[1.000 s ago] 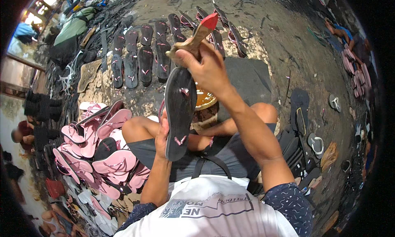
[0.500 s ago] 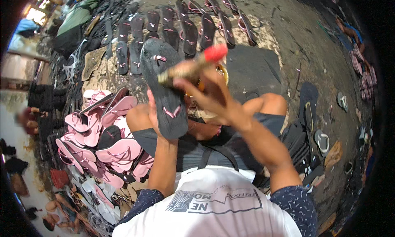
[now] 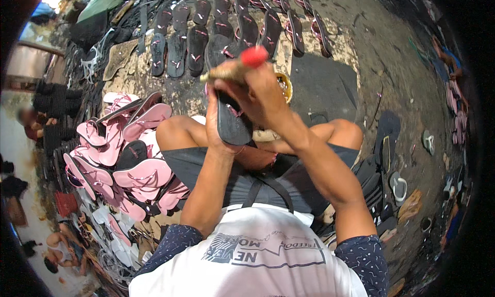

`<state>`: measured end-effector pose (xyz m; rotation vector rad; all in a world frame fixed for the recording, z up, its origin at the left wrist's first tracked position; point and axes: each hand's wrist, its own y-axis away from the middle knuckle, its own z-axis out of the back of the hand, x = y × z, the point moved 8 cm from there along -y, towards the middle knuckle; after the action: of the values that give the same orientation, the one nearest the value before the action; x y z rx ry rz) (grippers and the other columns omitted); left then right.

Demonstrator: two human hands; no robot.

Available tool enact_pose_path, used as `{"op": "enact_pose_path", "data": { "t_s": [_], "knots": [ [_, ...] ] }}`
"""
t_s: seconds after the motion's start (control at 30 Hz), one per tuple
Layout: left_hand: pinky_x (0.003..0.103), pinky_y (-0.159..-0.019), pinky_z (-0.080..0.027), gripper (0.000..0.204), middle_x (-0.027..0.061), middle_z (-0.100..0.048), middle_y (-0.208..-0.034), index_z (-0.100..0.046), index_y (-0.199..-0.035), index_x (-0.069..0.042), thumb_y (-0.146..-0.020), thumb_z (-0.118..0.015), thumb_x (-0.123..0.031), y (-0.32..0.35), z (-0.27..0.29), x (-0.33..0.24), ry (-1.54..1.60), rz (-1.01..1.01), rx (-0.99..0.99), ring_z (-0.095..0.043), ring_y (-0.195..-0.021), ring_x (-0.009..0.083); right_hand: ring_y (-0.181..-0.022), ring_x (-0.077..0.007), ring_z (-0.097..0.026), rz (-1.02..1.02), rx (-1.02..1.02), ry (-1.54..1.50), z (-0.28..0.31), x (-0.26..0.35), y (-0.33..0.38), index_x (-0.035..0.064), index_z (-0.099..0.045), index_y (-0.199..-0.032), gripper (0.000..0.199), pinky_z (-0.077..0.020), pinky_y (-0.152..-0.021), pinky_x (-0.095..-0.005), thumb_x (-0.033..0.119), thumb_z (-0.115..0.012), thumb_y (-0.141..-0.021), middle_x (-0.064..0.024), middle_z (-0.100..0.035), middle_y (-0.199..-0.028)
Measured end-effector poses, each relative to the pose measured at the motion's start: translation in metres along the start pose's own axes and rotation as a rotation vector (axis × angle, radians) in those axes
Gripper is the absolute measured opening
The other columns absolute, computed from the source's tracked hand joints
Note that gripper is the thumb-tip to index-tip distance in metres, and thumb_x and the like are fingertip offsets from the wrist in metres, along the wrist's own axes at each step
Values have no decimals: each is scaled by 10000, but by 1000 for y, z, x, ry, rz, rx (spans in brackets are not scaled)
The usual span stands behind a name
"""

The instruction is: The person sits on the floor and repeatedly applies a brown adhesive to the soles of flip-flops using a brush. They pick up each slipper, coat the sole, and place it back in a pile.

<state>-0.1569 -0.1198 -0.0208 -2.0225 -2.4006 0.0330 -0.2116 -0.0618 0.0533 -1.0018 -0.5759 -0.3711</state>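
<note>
My left hand (image 3: pixel 216 122) grips a black flip-flop sole (image 3: pixel 232 121), held upright in front of me above my knees. My right hand (image 3: pixel 258 93) is closed around a brush with a wooden handle and a red tip (image 3: pixel 242 64), which lies across the top of the sole. A small yellow tin (image 3: pixel 284 86) shows just behind my right hand on the ground. I sit with knees apart on the dirt floor.
A row of black flip-flops (image 3: pixel 227 29) lies laid out on the ground ahead. A pile of pink soles (image 3: pixel 129 163) sits at my left. A dark mat (image 3: pixel 325 85) and loose straps (image 3: pixel 384 158) lie at my right. Other people sit at the left and right edges.
The sole has come down from a raised, outstretched position to close in front of me. My right hand with the brush has swung left across the sole's top.
</note>
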Motion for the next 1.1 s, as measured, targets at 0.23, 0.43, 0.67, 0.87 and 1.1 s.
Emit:
{"op": "enact_pose_path", "data": {
  "t_s": [0.23,0.43,0.67,0.87,1.1],
  "knots": [
    [563,-1071,-457,747,185,-506,-1452,-443,-1445,-38,-988,-487,-628,-14,111,-84,-557,-192,-419,-554,-1247,370,-1003,-239,-663,-283,-5,-300,53,24,41,13,-719,-1061,216,-511,-896,-392,91,-773,-867,-112,-730,-1044],
    [645,-1119,-372,759,237,-417,-1480,-400,-1412,56,-996,-490,-573,22,118,-74,-89,-209,-833,-421,-1358,457,-1069,-139,-602,-530,-309,-331,126,-27,64,10,-606,-1242,310,-472,-972,-296,89,-699,-957,-66,-653,-1162],
    [409,-957,-603,366,120,-651,-1168,-500,-1320,33,-973,-576,-55,40,100,-120,-594,-197,-689,-667,-1075,272,-1084,-170,-575,-740,-461,-194,161,-74,89,-22,-590,-1247,392,-449,-973,-315,220,-715,-965,-88,-623,-1178],
    [311,-909,-617,408,81,-652,-1229,-538,-1354,46,-994,-625,-125,-91,60,-291,-1128,-370,-647,-654,-1083,169,-1042,-157,-568,-897,-446,-35,167,-107,120,-38,-599,-1227,397,-455,-922,-308,252,-702,-975,-78,-623,-1162],
    [320,-767,-648,442,183,-611,-1238,-539,-1339,78,-920,-650,-13,-276,149,-450,-1242,-588,-822,-689,-926,232,-1028,-157,-584,-1000,-448,60,166,-117,124,-45,-595,-1230,373,-467,-933,-320,207,-694,-973,-82,-633,-1149]
  ]
}}
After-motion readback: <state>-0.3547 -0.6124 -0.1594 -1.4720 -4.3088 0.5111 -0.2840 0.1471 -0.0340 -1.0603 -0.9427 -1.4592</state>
